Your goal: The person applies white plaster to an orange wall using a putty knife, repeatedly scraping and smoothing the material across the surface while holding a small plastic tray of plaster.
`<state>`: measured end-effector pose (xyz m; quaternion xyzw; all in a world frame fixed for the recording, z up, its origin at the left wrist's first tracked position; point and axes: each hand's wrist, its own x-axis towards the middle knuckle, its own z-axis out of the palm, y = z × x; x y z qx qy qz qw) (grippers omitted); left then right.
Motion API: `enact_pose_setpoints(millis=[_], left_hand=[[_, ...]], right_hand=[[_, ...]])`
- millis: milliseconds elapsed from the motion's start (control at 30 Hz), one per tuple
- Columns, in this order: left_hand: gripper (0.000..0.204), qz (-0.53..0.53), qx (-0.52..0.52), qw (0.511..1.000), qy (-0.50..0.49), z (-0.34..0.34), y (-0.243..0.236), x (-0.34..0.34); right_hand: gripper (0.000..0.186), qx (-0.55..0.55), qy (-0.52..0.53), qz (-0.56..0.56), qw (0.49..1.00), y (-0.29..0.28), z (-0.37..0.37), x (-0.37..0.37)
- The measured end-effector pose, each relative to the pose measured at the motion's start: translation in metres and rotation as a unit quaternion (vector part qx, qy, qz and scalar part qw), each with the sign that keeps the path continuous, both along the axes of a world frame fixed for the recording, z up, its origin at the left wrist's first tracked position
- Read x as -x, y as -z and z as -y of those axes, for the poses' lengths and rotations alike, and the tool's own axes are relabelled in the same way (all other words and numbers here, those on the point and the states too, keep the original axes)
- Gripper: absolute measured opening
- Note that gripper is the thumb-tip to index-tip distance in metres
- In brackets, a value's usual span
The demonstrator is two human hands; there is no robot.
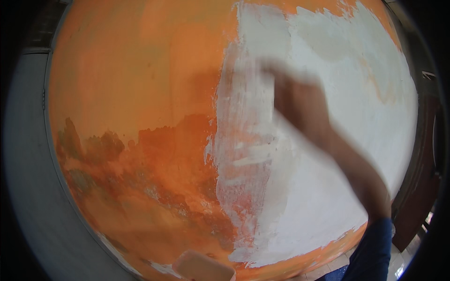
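My right hand [300, 96] is raised in front of the wall, its arm in a dark blue sleeve [372, 250] coming up from the lower right. Motion blurs the hand, but it looks closed. A thin, straight pale edge shows at its left side; the thing it holds cannot be made out. Behind it, streaky white filler [248, 140] thinly covers the orange wall [136, 79], which shows through in places. A pale, open rectangular container [204, 267] is at the lower edge of the head view. My left hand is out of view.
Smooth white coating [347, 140] spreads across the wall's right side. Dark, stained patches [173, 154] mark the lower left of the orange paint. A grey door [26, 140] borders the wall at left. Reddish-brown boards [419, 187] and floor tiles [323, 271] show at right and below.
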<state>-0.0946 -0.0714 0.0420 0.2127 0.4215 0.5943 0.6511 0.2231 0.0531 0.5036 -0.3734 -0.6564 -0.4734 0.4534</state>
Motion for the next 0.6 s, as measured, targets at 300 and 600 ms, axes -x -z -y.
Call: enact_pose_setpoints(millis=[300,600], left_hand=[[0.046,0.024,0.011,0.999,0.035,-0.024,0.009,-0.013],[0.047,0.005,0.023,0.999,0.035,-0.012,0.006,-0.008]], right_hand=[[0.022,-0.168,0.147,0.081,0.971,-0.175,-0.079,-0.044],[0.041,0.083,0.103,0.24,0.962,0.251,-0.033,-0.001]])
